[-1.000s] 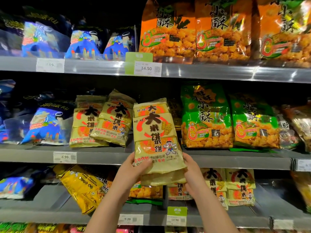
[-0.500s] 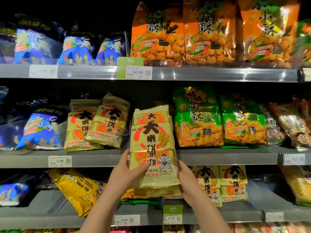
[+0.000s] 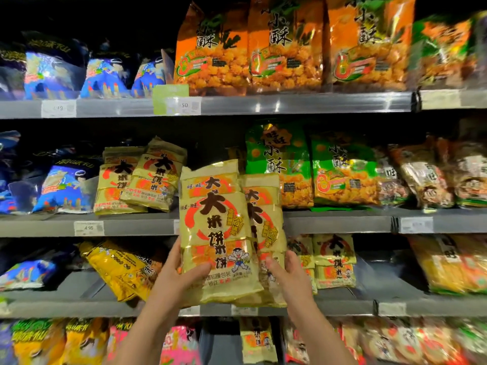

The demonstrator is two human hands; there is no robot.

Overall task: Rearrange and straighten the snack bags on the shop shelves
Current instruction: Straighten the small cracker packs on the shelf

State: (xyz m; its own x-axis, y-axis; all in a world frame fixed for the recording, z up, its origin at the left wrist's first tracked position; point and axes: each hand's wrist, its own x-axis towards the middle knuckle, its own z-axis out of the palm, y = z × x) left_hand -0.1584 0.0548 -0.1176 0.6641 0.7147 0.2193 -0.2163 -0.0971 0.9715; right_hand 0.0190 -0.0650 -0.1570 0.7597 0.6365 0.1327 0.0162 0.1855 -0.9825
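My left hand (image 3: 181, 275) and right hand (image 3: 290, 275) grip two rice-cracker bags (image 3: 216, 233) low down; top-heavy, the rear bag (image 3: 266, 214) may slide free.

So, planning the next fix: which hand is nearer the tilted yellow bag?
Left. The left hand is just right of the yellow bag; the right hand is beyond the held packs.

A pale yellow front bag (image 3: 214, 227), printed with bold dark characters and a red ring, is held upright at centre frame. It overlaps a matching second bag (image 3: 267, 214) just to its right, which seems to touch it.
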